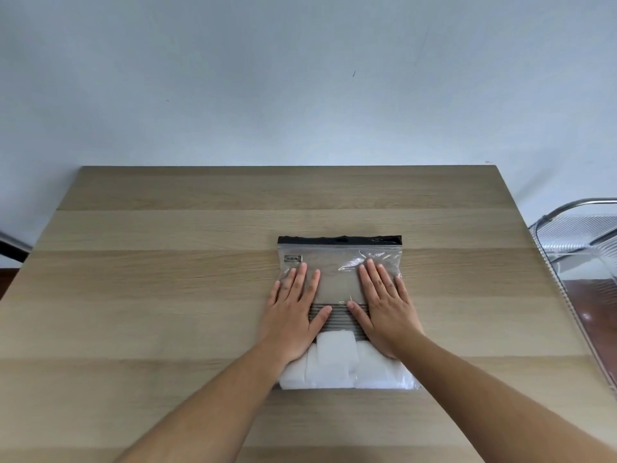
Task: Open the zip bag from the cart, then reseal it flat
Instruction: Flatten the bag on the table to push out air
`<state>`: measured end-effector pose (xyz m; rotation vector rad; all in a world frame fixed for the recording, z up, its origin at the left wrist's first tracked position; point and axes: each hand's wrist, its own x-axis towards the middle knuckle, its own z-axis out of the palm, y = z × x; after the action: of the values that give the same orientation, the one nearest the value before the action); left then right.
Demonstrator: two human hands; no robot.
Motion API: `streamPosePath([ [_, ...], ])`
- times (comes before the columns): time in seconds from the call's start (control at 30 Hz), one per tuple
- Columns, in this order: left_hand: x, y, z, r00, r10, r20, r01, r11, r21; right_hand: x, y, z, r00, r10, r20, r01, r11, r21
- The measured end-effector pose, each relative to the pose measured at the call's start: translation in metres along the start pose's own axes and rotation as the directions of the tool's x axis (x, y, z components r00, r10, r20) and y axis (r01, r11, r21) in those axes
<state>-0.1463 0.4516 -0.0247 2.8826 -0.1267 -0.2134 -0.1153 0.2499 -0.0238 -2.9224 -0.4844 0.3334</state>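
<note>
A clear zip bag (339,262) with a black zipper strip along its far edge lies flat on the wooden table (167,279). White folded material (337,362) fills its near half. My left hand (293,312) presses flat on the bag's left side, fingers straight and spread. On the bag's right side my right hand (387,309) presses flat in the same way. The two thumbs point toward each other over a grey striped band (339,320) printed across the middle of the bag.
A clear wire-framed cart (581,262) with a metal handle stands off the table's right edge. A plain pale wall rises behind the table. Bare tabletop lies to the left of the bag and beyond it.
</note>
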Motion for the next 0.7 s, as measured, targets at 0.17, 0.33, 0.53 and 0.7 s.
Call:
streamPosePath([
  [0.17, 0.001, 0.001, 0.001, 1.000, -0.012, 0.006, 0.012, 1.000, 0.028, 0.001, 0.000, 0.000, 1.000, -0.001, 0.004, 0.001, 1.000, -0.014],
  [0.33, 0.002, 0.002, 0.003, 1.000, -0.026, 0.010, 0.025, 0.998, 0.062, 0.002, 0.002, 0.001, 1.000, -0.004, 0.001, 0.004, 0.999, -0.034],
  [0.53, 0.005, -0.001, -0.003, 0.997, -0.003, 0.077, -0.001, 0.999, 0.050, 0.003, 0.003, -0.004, 0.999, -0.004, 0.048, 0.007, 0.998, -0.055],
  [0.7, -0.001, -0.004, -0.031, 0.996, -0.093, -0.010, 0.091, 0.985, -0.147, 0.002, -0.004, -0.033, 0.994, 0.076, 0.075, -0.088, 0.981, 0.174],
])
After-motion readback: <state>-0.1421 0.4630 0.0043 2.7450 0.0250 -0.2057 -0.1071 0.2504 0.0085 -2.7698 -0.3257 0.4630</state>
